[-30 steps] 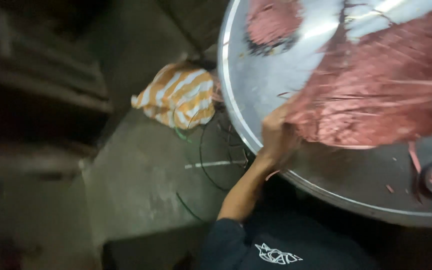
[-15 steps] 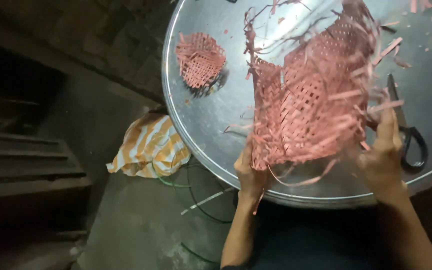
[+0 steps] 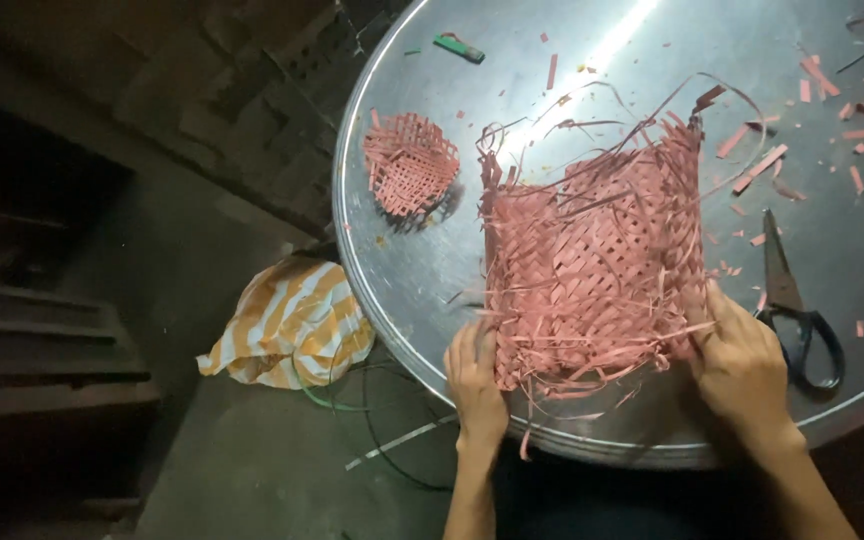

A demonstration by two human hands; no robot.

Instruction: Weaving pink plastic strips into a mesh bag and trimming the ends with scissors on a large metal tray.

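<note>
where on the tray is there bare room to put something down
Bare metal lies between the small weave and the big weave, and along the tray rim below the small one. The right side is crowded: scissors and strip scraps. Both hands, left hand and right hand, fill the near edge.

Both hands grip a half-woven pink strip basket near the round metal tray's near edge: the left hand at its left corner, the right hand at its right. Black-handled scissors lie just beside the right hand, and a smaller woven piece sits toward the tray's left edge.
</note>
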